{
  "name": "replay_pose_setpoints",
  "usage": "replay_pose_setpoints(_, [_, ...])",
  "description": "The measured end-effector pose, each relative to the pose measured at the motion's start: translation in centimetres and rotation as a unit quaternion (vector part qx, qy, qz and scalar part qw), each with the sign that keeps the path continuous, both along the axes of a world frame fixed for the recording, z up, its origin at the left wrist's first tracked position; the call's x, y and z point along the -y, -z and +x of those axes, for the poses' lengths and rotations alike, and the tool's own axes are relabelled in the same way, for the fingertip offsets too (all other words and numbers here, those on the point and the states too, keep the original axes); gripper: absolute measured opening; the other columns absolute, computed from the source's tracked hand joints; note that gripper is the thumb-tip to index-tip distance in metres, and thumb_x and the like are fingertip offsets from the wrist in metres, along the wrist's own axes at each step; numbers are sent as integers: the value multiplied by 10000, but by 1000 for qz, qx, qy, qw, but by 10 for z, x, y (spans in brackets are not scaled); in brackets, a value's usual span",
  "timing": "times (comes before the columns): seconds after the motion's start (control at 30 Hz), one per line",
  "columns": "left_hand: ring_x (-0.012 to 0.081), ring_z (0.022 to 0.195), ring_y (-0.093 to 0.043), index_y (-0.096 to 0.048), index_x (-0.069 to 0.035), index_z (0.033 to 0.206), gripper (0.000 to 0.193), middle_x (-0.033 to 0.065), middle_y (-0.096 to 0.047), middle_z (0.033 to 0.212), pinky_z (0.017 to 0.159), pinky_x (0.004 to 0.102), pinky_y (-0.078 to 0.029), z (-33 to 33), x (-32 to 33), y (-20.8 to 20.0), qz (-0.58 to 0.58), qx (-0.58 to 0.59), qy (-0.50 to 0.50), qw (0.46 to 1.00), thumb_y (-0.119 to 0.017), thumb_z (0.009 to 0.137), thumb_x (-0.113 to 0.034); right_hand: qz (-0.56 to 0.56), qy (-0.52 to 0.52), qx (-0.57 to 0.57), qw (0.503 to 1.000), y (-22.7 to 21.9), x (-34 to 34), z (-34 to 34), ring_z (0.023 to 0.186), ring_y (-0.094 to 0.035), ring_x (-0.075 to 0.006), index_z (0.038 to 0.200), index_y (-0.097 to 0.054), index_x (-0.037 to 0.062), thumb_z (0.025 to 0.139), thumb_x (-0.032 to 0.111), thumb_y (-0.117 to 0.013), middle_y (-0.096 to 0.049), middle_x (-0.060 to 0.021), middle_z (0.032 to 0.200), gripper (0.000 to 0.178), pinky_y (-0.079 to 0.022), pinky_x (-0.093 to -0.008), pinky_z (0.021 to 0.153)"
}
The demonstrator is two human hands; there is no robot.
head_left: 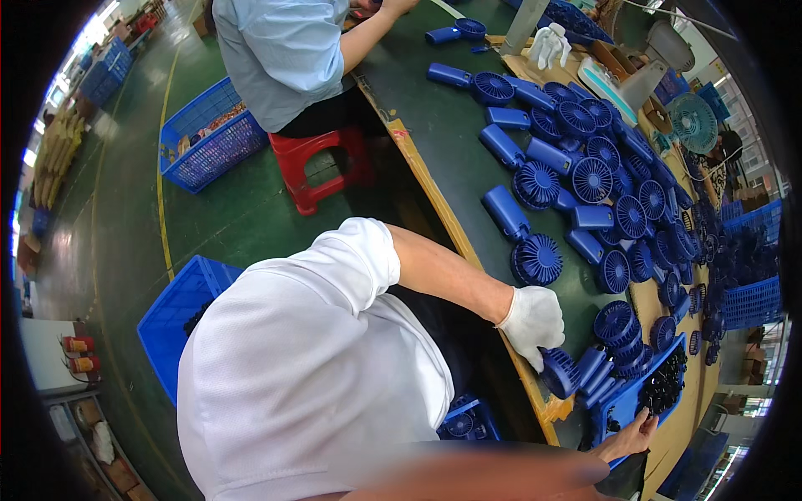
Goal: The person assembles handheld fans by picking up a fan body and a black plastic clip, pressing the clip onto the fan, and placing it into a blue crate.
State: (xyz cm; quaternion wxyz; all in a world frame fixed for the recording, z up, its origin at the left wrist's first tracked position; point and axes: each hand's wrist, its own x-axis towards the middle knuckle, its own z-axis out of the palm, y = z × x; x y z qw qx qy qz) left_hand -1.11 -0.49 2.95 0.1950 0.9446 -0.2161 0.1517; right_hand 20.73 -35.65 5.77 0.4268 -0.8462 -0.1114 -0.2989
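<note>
My left hand (535,324), in a white glove, is closed on a blue handheld fan (560,372) at the table edge. Its fan head faces away, and the handle is partly hidden among others. Bare and farther to the lower right, my right hand (633,436) is at the rim of a blue tray (616,412). Its fingertips come together beside a pile of small black parts (664,382); whatever they pinch is too small to make out. Between my hands lie several more blue fans (616,324), stacked with their handles toward the tray.
Many blue fans (592,179) cover the green table (434,125) beyond my left hand. A co-worker in a light blue shirt (284,58) sits on a red stool (313,171). Blue crates (213,138) stand on the floor. A white glove (549,46) lies at the far end.
</note>
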Motion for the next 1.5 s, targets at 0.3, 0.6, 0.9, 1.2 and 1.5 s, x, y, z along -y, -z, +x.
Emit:
replay_pose_setpoints(0.3, [150,714,-620,-670,3,884,456,100,-671,764,705,325,-492,-5,12,-7,-597,-125,-21,792,-693,803,-445,270,-160,-37,949,4,-140,-163,772,-620,-167,998,-631,-83,874,-35,-599,-656,-122,937,136,-516,-256,652])
replay_pose_setpoints(0.6, [250,621,-651,-673,-28,822,437,127,-637,675,605,339,-507,-16,-4,-26,-530,-12,-77,845,-643,813,-464,445,-368,-233,782,-5,-202,-222,747,-644,-242,922,-585,-108,815,-68,-659,-538,-135,1027,136,-573,-305,587])
replay_pose_setpoints(0.9, [273,641,-677,-711,-51,831,312,135,-669,704,596,339,-525,-11,-10,-38,-345,-38,-149,926,-746,688,-326,461,-363,-260,767,28,-215,-201,722,-576,-113,898,-630,-73,968,93,-555,-575,-71,971,195,-489,-233,535])
replay_pose_setpoints(1.2, [385,609,-616,-599,-2,652,403,202,-593,631,543,426,-485,-9,0,-12,-321,-39,-129,937,-655,769,-384,463,-322,-329,758,67,-213,-192,1126,-567,-207,1183,-556,14,1013,500,-396,-602,-95,1178,539,-443,-359,975])
replay_pose_setpoints(1.5, [153,551,-598,-585,-12,917,540,64,-627,692,529,287,-498,-23,12,-9,-621,-289,-2,729,-295,1025,-455,350,-294,-280,844,44,-216,-193,535,-593,-143,1072,-634,-19,867,235,-661,-664,-92,836,327,-451,-259,415])
